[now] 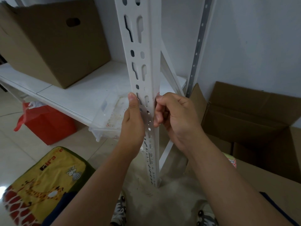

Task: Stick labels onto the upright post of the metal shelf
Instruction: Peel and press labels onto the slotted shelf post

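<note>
The white slotted upright post (138, 51) of the metal shelf runs down the middle of the view. My left hand (132, 121) lies against the post's left edge, thumb pointing up along it, other fingers hidden behind. My right hand (174, 116) is at the post's right edge, its fingers curled against the metal. A small bit of red-and-white label (158, 94) shows just above my right fingers on the post's right face; most of it is hidden.
A white shelf board (70, 93) carries a brown cardboard box (53, 43) and a clear plastic tray (112, 115). A red bag (47, 124) and yellow cushion (44, 188) lie on the floor at left. Open cardboard boxes (247, 116) stand at right, one bearing a label sheet (232, 162).
</note>
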Available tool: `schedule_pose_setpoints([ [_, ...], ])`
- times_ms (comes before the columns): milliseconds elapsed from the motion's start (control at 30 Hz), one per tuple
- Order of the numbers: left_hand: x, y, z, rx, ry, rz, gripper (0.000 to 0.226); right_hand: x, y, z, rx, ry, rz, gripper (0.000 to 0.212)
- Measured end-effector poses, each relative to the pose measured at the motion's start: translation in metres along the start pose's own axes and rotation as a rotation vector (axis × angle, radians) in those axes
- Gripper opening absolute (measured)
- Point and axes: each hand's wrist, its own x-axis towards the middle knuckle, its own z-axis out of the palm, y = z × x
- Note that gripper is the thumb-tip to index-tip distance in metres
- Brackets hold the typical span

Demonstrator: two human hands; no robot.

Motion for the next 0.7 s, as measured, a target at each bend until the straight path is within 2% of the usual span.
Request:
schedule_pose_setpoints([
  [400,0.001,-0.0045,0.0034,-0.01,0.069,-0.028,0.055,-0.0029,-0.0079,0.005,0.017,0.028,0.051,0.038],
  [533,-0.0002,-0.0019,0.0054,-0.025,0.054,-0.014,0.068,-0.0026,-0.0068,0.0088,0.034,0.049,0.067,0.042],
  [700,-0.0007,-0.003,0.0041,-0.014,0.045,-0.041,0.065,-0.0033,-0.0066,0.0092,0.026,0.058,0.091,0.037],
])
